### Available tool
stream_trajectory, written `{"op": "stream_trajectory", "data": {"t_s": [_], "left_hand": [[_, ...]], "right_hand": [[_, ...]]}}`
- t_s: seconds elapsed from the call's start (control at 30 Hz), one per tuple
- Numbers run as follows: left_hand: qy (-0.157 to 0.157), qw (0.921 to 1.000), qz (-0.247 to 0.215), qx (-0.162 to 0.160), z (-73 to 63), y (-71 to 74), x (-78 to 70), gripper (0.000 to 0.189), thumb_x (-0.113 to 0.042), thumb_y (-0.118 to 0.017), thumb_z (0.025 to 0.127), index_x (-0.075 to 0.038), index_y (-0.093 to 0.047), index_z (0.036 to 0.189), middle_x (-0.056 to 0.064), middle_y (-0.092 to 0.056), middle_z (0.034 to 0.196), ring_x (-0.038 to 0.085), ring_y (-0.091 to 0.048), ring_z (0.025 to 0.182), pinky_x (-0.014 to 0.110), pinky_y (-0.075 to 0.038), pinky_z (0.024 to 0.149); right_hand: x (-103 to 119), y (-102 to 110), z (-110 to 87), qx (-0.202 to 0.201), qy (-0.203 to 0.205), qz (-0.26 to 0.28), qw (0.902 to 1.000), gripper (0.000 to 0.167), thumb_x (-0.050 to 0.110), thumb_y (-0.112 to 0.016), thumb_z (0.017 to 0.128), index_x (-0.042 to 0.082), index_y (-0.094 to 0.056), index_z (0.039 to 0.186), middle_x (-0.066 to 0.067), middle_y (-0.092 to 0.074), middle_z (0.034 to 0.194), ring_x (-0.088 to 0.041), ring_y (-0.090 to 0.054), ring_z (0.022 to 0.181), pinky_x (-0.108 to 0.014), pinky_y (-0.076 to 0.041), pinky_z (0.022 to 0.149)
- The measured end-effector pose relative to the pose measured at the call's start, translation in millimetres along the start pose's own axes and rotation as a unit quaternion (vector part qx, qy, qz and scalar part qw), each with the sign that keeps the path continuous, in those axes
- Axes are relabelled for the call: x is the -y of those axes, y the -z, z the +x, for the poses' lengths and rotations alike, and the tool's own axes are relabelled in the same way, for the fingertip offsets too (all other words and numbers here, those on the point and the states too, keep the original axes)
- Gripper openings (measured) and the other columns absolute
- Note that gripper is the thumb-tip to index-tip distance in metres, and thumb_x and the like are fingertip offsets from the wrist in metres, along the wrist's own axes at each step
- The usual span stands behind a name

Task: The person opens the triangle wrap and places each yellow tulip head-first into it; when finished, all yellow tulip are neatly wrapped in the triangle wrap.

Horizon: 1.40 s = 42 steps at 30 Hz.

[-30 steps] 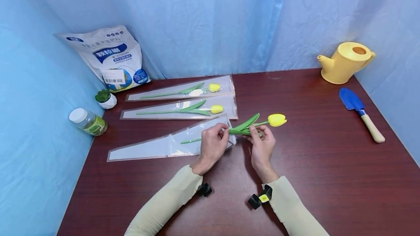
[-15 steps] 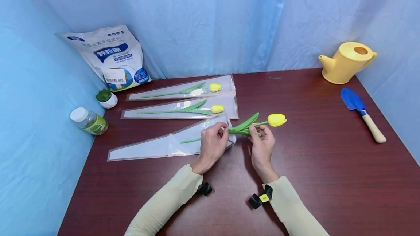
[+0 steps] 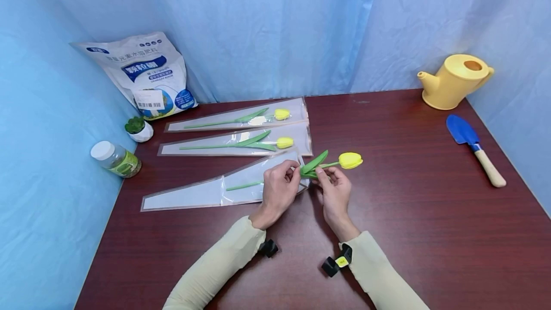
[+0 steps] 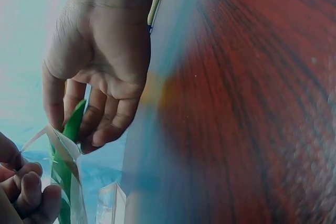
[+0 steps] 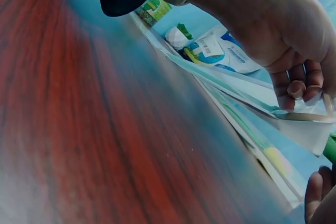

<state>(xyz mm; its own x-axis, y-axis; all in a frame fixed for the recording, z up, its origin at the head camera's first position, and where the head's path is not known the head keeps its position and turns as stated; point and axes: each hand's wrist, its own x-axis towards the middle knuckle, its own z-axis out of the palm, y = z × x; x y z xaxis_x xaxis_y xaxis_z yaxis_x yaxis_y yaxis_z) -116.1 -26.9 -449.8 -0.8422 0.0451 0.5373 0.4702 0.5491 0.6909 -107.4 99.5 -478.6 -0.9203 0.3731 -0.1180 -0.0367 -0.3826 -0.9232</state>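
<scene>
In the head view, my left hand [image 3: 280, 188] pinches the open right end of a clear, white-backed flower sleeve [image 3: 185, 197] lying on the table. My right hand [image 3: 336, 197] holds a yellow tulip [image 3: 350, 160] between thumb and fingers, around its green leaves. The tulip's lower stem [image 3: 243, 186] lies inside the sleeve, while the bloom and upper leaves stick out to the right. From the left wrist, a green leaf [image 4: 73, 121] shows at the sleeve's raised mouth. In the right wrist view the sleeve edge [image 5: 304, 117] is lifted under the left fingers.
Two sleeves [image 3: 301, 135], each with a yellow tulip inside, lie behind. At left stand a fertilizer bag [image 3: 146, 75], a small potted succulent [image 3: 138, 129] and a tilted jar [image 3: 116, 159]. A yellow watering can [image 3: 452, 83] and a blue trowel [image 3: 475, 149] are at right.
My right hand has moved left with the tulip, and its stem has slid deeper into the sleeve. The left hand stays at the sleeve's mouth.
</scene>
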Motion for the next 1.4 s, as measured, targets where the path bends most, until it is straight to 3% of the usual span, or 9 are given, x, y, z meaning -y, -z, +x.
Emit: {"op": "stream_trajectory", "data": {"t_s": [0.1,0.27,0.53,0.8,1.13,1.4], "left_hand": [[0.001,1.0000,-0.001,0.000,-0.1,0.4,-0.2,0.006,0.001,-0.067,0.085,-0.001,-0.072,0.084,0.005,-0.065,0.057,0.005,-0.050,0.049,0.009,-0.034,0.050],[-0.001,1.0000,0.000,-0.004,0.2,0.6,0.3,0.006,0.001,-0.067,0.084,-0.001,-0.073,0.084,0.005,-0.064,0.056,0.007,-0.051,0.049,0.010,-0.035,0.051],[-0.003,1.0000,-0.002,-0.005,1.2,1.1,0.6,0.006,0.000,-0.066,0.085,-0.001,-0.072,0.084,0.004,-0.063,0.055,0.007,-0.051,0.049,0.010,-0.035,0.051],[0.002,0.9999,-0.012,-0.002,0.5,1.6,-0.6,0.006,0.001,-0.066,0.085,0.000,-0.072,0.084,0.006,-0.064,0.056,0.007,-0.051,0.049,0.009,-0.035,0.050],[-0.001,0.9997,-0.023,0.001,0.3,1.1,-0.9,0.006,0.002,-0.066,0.085,0.000,-0.072,0.085,0.008,-0.065,0.057,0.009,-0.053,0.049,0.009,-0.036,0.049],[-0.013,0.9997,-0.021,-0.005,0.4,0.6,-0.4,0.006,0.001,-0.066,0.085,0.000,-0.072,0.084,0.006,-0.064,0.056,0.009,-0.052,0.048,0.008,-0.035,0.050]], "right_hand": [[-1,-1,-0.9,0.008,-0.028,-0.016,0.9994,0.006,0.003,-0.067,0.092,0.004,-0.067,0.087,0.008,-0.067,0.074,-0.004,-0.063,0.063,-0.019,-0.054,0.062],[0,-1,0.7,0.008,-0.065,0.028,0.9975,0.009,0.006,-0.064,0.096,0.008,-0.066,0.087,0.006,-0.070,0.078,-0.006,-0.065,0.068,-0.022,-0.057,0.063],[3,2,2.9,-0.020,-0.081,0.077,0.9936,0.010,0.013,-0.063,0.098,0.012,-0.060,0.089,0.001,-0.071,0.080,-0.007,-0.068,0.068,-0.024,-0.059,0.059],[0,-4,0.4,-0.026,-0.078,0.059,0.9949,0.008,0.007,-0.067,0.094,0.010,-0.066,0.086,0.005,-0.069,0.078,-0.005,-0.067,0.069,-0.022,-0.057,0.059],[-2,-9,-3.1,0.001,-0.087,0.046,0.9952,0.006,0.007,-0.073,0.090,0.009,-0.069,0.085,0.007,-0.069,0.078,-0.003,-0.064,0.066,-0.020,-0.053,0.058],[-2,-11,-1.7,0.021,-0.115,0.031,0.9926,0.014,0.006,-0.068,0.093,0.015,-0.070,0.082,0.009,-0.069,0.079,-0.003,-0.064,0.072,-0.021,-0.054,0.063]]}}
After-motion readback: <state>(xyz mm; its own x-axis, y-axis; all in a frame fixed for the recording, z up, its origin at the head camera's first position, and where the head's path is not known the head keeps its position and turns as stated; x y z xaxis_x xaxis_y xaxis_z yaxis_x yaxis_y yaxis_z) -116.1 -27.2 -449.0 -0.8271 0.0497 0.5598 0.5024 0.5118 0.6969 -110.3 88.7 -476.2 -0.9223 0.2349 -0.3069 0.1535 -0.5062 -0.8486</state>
